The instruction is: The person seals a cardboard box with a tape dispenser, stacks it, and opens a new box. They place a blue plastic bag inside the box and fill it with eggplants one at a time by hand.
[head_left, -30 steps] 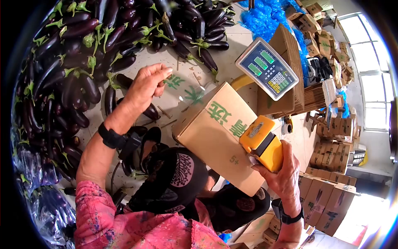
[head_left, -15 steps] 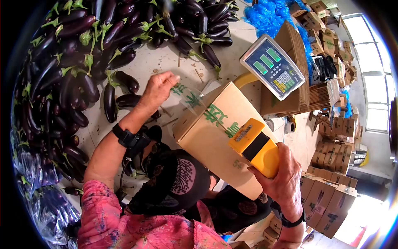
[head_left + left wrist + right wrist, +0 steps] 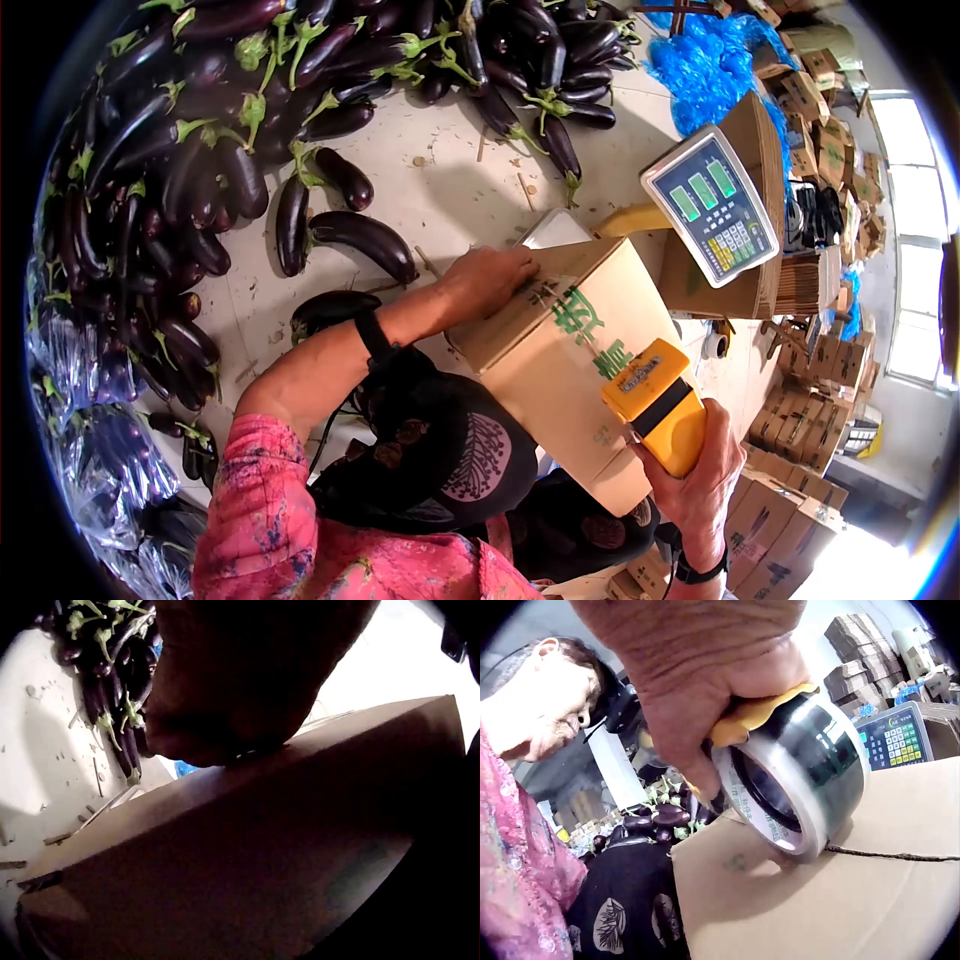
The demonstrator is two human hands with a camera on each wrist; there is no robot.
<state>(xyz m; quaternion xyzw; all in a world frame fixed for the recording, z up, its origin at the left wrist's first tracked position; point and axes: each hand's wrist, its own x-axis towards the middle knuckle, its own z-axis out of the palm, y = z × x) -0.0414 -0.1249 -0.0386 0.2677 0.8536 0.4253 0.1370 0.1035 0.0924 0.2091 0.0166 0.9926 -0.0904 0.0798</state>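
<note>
A closed cardboard box (image 3: pixel 570 380) with green printing stands tilted before the person's knees. The left hand (image 3: pixel 490 282) lies against the box's far end, its fingers extended; the left wrist view shows that hand (image 3: pixel 240 682) dark, touching the box's edge (image 3: pixel 225 776). In the right hand (image 3: pixel 700 480) is a yellow tape dispenser (image 3: pixel 660 405), resting on the box top at the near end. The right wrist view shows the right hand (image 3: pixel 712 682) curled round the dispenser, with the tape roll (image 3: pixel 802 780) close over the seam between the flaps.
Eggplants (image 3: pixel 200 170) cover the floor at the left and back. A scale display (image 3: pixel 710 205) stands just behind the box, flattened cardboard (image 3: pixel 765 190) beyond it. Blue plastic (image 3: pixel 710 70) lies at the back, stacked boxes (image 3: pixel 780 520) at the right.
The left hand has come down from the raised tape end onto the box's far end. Green-printed tape no longer stretches out past the box. The dispenser stays in the right hand.
</note>
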